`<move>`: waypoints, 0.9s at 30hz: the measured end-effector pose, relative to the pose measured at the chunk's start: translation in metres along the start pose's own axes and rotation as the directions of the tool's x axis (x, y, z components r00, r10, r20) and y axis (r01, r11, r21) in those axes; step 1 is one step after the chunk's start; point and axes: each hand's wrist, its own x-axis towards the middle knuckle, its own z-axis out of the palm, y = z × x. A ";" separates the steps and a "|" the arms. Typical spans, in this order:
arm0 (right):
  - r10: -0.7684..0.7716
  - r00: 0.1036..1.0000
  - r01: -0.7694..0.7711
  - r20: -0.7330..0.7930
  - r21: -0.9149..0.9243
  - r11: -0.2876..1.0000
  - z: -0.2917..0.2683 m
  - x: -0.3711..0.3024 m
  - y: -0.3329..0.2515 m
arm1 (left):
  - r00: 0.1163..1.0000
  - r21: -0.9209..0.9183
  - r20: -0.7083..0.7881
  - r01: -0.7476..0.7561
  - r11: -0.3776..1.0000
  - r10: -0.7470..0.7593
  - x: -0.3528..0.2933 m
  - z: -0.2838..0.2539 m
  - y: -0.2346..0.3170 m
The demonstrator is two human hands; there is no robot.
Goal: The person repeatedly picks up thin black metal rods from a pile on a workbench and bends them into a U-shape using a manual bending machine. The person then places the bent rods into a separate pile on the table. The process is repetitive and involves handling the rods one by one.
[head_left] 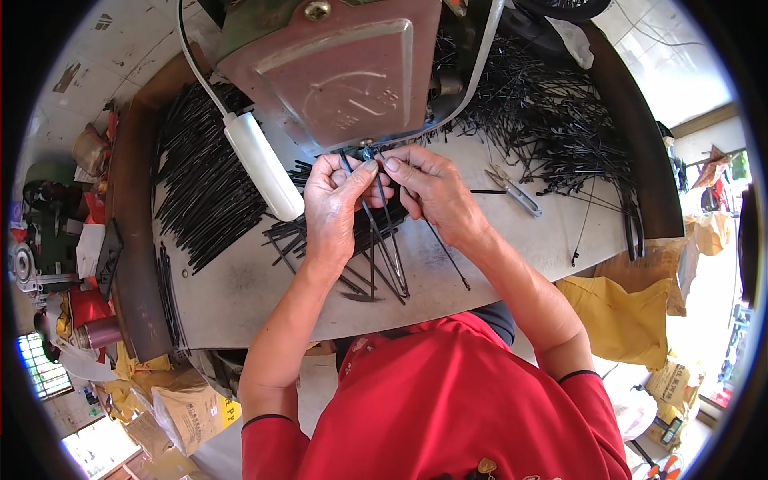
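Observation:
Close together under the front of a reddish machine head [328,88], both my hands are closed in pinches. Thin black strips [390,240] are gripped in my left hand [333,208], their lower ends hanging toward the table's near edge. My right hand [442,196] pinches the upper end of a black strip right beside the left fingertips. Another dark strip [450,258] slants down below the right palm. The fingers hide exactly how the strip ends meet. More loose black strips [288,240] lie under and beside my left wrist.
A large bundle of black strips [200,176] covers the table's left side. Tangled black pieces [552,120] heap up at the right. Thread snips [516,192] lie right of my right hand. A white lamp [264,166] hangs close to my left hand. Raised brown edges [132,240] border the table.

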 end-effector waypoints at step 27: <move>0.001 0.999 -0.005 -0.053 -0.071 0.997 0.006 -0.001 -0.003 | 0.985 -0.116 -0.114 -0.140 0.983 0.127 0.000 0.016 -0.009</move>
